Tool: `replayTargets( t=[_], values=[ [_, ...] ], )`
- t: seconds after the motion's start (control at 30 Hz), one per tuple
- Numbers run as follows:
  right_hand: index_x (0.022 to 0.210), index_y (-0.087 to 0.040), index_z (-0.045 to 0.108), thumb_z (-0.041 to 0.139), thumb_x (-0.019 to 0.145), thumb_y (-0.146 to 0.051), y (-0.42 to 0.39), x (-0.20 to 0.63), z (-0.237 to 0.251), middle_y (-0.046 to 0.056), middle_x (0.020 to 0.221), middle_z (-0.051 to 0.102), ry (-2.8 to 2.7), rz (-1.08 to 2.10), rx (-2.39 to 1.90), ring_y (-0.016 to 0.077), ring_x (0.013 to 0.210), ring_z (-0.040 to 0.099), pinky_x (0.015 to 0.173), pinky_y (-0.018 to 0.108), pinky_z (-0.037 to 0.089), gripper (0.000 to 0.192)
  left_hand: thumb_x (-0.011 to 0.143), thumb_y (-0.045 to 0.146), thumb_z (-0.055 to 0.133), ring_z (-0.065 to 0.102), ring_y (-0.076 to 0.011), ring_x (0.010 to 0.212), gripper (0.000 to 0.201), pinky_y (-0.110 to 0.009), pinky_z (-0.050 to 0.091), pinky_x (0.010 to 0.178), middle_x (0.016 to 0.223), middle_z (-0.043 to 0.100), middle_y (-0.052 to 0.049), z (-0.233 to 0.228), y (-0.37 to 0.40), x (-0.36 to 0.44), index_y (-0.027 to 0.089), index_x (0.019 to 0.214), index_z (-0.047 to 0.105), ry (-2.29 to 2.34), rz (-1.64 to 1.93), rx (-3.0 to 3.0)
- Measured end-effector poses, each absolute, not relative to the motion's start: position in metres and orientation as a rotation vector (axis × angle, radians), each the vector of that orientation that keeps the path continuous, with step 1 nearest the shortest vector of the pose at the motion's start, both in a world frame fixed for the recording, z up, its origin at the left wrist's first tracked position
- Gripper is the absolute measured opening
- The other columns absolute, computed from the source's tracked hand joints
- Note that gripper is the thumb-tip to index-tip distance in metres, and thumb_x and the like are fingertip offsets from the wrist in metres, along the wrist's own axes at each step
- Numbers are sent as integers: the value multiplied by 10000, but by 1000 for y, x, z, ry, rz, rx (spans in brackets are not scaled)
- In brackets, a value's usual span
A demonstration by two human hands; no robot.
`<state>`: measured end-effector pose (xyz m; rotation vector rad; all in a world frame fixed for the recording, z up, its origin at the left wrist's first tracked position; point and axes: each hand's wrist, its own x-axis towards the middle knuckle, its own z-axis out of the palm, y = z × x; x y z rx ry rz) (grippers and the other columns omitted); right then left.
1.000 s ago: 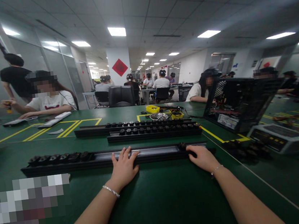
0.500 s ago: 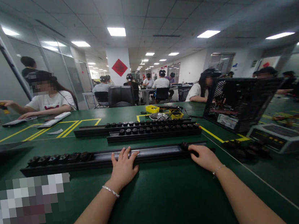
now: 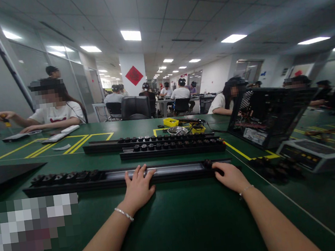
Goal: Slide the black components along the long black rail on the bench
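Observation:
A long black rail (image 3: 173,169) with a silver channel lies across the green table in front of me. Several black modules (image 3: 67,177) fill its left end. My left hand (image 3: 137,188) rests flat on the rail's near edge, fingers spread over the channel. My right hand (image 3: 230,176) is at the rail's right end, its fingers touching a single black module (image 3: 208,163) seated there. Whether those fingers pinch the module is hidden.
Two more rails (image 3: 173,148) loaded with black modules lie behind. Yellow bins (image 3: 170,122) and a metal bowl (image 3: 178,130) sit farther back. An open computer case (image 3: 268,115) stands at right, loose black parts (image 3: 278,169) before it. A seated person (image 3: 52,111) works at far left.
My hands have barely moved; the right hand has shifted slightly right along the rail. At left a dark flat panel has come into view, and a person in the background walked away.

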<state>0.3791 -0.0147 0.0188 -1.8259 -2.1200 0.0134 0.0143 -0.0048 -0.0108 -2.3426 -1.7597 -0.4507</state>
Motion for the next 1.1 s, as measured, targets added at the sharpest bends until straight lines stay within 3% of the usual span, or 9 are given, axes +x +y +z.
replayTargets(
  t=[0.83,1.1],
  values=[
    [990,-232,663,415,779,-277,-15,387,17,38,1069,664,-2037,-1,-1880,202,997,590,907,352,423,328,782,377,525,262,-312,1359,527,-681,86,1025,1450,379,-101,-9,-5,15,372,1304,450,-1775,-453,-2350],
    [839,-226,673,387,789,-269,-15,386,13,40,975,678,-1919,-122,-1831,204,969,575,873,337,432,293,788,378,516,261,-322,1359,523,-682,92,1028,1451,377,-96,-7,-7,16,369,1307,449,-1782,-442,-2355]
  ],
)
